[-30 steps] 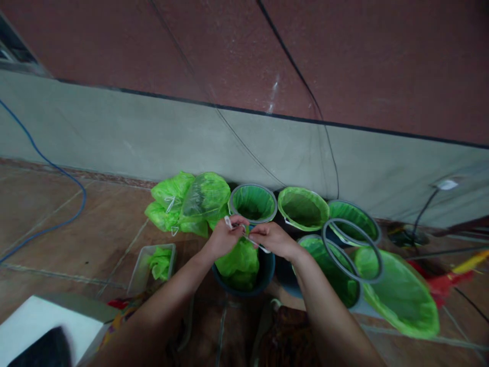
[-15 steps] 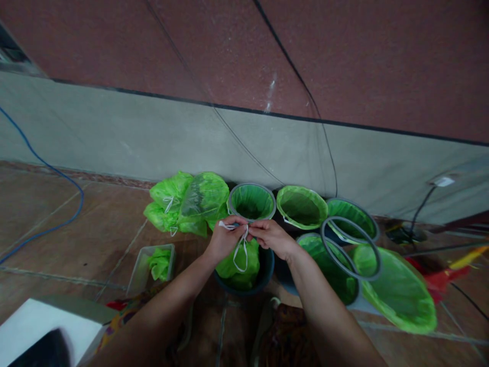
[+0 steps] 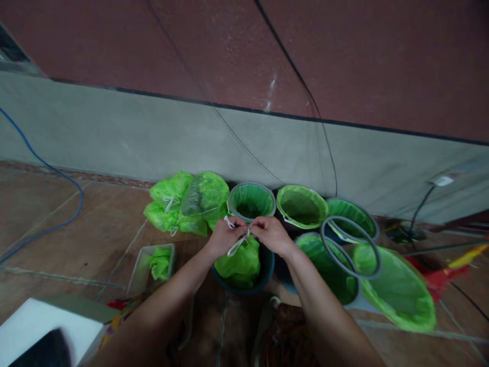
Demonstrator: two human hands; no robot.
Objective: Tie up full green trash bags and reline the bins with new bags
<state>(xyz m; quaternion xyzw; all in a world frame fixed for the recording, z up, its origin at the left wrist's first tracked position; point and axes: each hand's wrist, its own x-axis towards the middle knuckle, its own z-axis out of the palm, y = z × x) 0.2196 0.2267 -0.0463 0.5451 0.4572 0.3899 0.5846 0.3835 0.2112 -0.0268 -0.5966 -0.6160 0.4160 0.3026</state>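
Note:
My left hand (image 3: 223,237) and my right hand (image 3: 270,234) meet over a dark blue bin (image 3: 263,270) on the floor. Both pinch the white drawstring (image 3: 237,243) of the green bag (image 3: 239,262) that sits in that bin. The string's loops hang between my fingers, above the gathered top of the bag.
Several bins lined with green bags (image 3: 301,206) stand along the grey wall base. A grey ring (image 3: 350,247) lies over two of them. Tied green bags (image 3: 187,201) lie to the left, beside a clear tub (image 3: 147,272) with green plastic. A blue cable (image 3: 49,168) crosses the floor.
My hands have kept working the drawstring: the hanging loop has been drawn up shorter, and both hands have shifted slightly upward over the bag.

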